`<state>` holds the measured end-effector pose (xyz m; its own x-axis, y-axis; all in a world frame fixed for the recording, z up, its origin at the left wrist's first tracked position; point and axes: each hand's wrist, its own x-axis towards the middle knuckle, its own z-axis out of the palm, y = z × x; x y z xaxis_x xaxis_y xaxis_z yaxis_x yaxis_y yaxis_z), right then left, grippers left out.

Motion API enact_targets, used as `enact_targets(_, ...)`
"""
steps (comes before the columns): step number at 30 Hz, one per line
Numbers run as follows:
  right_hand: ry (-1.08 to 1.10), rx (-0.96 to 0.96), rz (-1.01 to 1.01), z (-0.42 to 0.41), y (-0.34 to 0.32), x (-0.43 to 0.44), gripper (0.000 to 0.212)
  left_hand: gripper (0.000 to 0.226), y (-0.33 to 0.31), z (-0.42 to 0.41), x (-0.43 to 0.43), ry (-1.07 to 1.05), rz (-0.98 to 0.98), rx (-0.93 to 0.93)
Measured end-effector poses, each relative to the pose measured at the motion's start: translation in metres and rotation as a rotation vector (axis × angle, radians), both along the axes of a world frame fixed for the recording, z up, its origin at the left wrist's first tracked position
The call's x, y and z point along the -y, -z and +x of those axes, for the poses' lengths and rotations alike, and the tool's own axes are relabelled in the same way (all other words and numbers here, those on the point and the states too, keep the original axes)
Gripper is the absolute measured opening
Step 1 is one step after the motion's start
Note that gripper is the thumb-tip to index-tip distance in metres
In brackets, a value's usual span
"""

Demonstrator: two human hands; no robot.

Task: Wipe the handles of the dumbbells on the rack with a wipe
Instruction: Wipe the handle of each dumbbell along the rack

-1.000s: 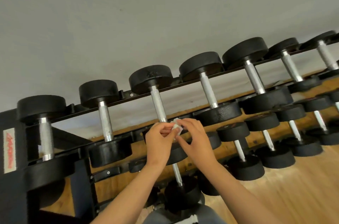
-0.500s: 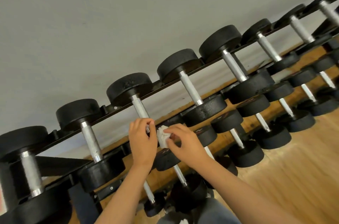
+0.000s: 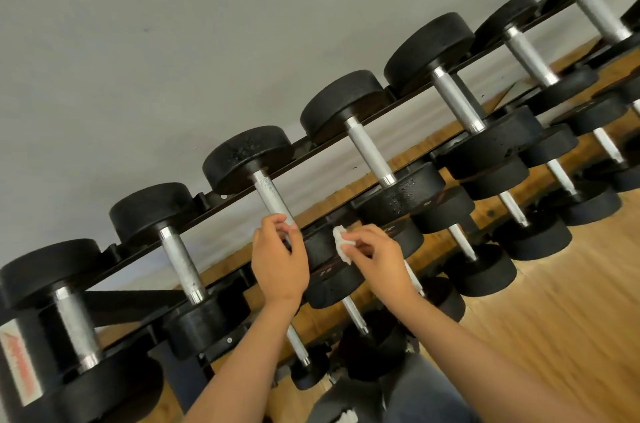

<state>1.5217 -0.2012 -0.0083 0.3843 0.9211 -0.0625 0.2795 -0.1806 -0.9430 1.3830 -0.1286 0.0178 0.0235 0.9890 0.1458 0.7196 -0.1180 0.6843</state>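
Now the left hand (image 3: 277,260) curls around the steel handle (image 3: 272,195) of a top-row dumbbell (image 3: 247,156). At its 3 o'clock, the right hand (image 3: 377,256) pinches the white wipe (image 3: 341,244), apart from the handle, before the lower dumbbells (image 3: 332,280) of the rack (image 3: 204,197).

A white label (image 3: 19,365) on the rack (image 3: 131,303) bears unreadable red script.

We are holding both bare forearms stretched out toward the far side. Our left hand (image 3: 278,260) is curling its fingers around a dumbbell handle (image 3: 273,201), while our right hand (image 3: 377,258) is pinching a wipe (image 3: 341,244) just to its right.
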Motion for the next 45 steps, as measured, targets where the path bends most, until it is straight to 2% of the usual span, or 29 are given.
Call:
enact_targets(7,0.035,-0.056,-0.004,0.000,-0.001,-0.008,0.022,0.015,0.002,-0.002,-0.001,0.014,-0.006,-0.030)
enact_targets(14,0.046,0.267,0.016,-0.016,-0.001,-0.009,0.025,0.016,0.002,-0.002,-0.001,0.022,-0.020,-0.032)
enact_targets(19,0.022,0.320,0.033,-0.014,-0.005,-0.029,0.026,0.011,0.002,-0.001,-0.001,0.015,-0.017,-0.040)
enact_targets(23,0.039,0.296,0.056,-0.020,-0.001,-0.009,0.031,0.009,0.001,-0.001,-0.001,0.015,-0.008,-0.040)
enact_targets(26,0.053,0.229,0.115,-0.022,0.004,0.000,0.032,0.007,0.001,-0.001,0.000,0.016,-0.001,-0.041)
enact_targets(30,0.076,0.095,0.134,-0.014,0.002,-0.002,0.018,0.007,0.002,-0.002,-0.001,0.021,0.002,-0.036)
enact_targets(38,0.220,-0.269,0.064,-0.019,0.007,-0.002,0.025,0.003,0.005,-0.003,-0.002,0.026,0.000,-0.044)
enact_targets(45,0.253,-0.318,0.016,-0.022,0.015,-0.011,0.030,0.005,0.004,-0.004,-0.001,0.027,-0.019,-0.046)
